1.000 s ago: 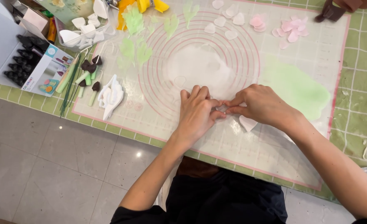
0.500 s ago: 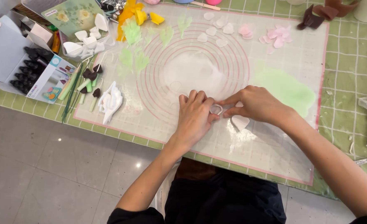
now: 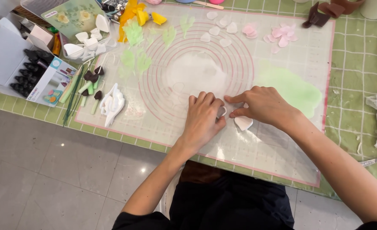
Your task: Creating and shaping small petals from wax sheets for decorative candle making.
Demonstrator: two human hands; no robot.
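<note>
A small metal cutter (image 3: 221, 112) is pinched between the fingertips of the left hand (image 3: 202, 121) and the right hand (image 3: 260, 104), pressed down on the translucent mat (image 3: 256, 145); both grips are narrow and closed around it. Compared with a second earlier, the hands are seen slightly further up the mat, and a white petal cut-out (image 3: 243, 122) is now left exposed just right of the grip, so one more piece appears finished. Far left of the grip, an open box (image 3: 9, 51) is filled with dark piping tips (image 3: 26, 70); beside it, a clear tray (image 3: 84, 49) is stocked with white petal shapes.
</note>
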